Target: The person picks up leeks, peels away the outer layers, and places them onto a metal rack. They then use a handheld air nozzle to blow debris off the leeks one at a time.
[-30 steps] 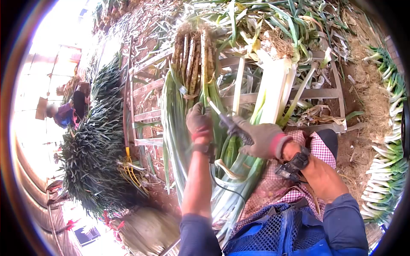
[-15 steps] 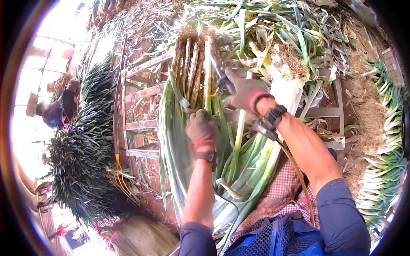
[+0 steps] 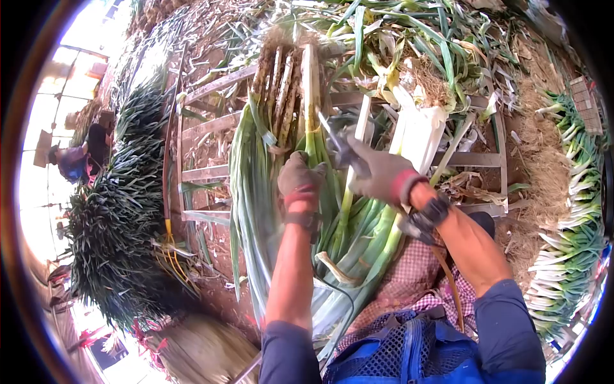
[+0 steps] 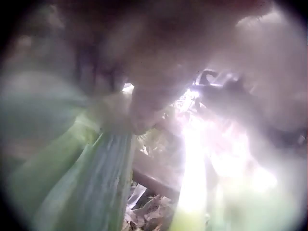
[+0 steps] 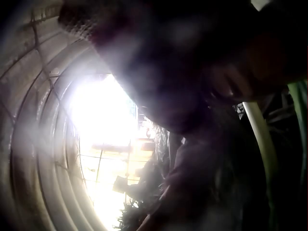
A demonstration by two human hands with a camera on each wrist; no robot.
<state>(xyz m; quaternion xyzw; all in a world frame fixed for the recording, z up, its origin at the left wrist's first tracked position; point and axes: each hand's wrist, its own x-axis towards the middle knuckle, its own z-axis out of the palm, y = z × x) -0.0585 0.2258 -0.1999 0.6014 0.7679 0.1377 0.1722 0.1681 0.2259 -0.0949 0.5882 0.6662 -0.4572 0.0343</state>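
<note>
My gloved left hand [image 3: 299,179] grips a long leek [image 3: 311,83] at the foot of its pale stem, where the green leaves start. Soil-stained leeks [image 3: 281,83] lie just left of it, roots pointing away from me. In my gloved right hand [image 3: 384,169] is a dark air blow gun [image 3: 345,153], its slim nozzle angled at the gripped stem. A hose [image 3: 451,275] trails from below the right wrist. To the right lie thick white peeled leeks [image 3: 422,131]. Blur and glare hide most of the fingers in both wrist views.
A slatted wooden rack [image 3: 208,173] lies under the leeks. Stripped leaves [image 3: 409,25] are heaped at the far side. On the left stands a big pile of dark green leeks [image 3: 118,224], with another person [image 3: 77,160] beyond it. A row of trimmed leeks [image 3: 563,256] runs along the right.
My right hand with the blow gun has swept forward along the stem, then drawn partly back toward me. The left hand keeps its grip in nearly the same place.
</note>
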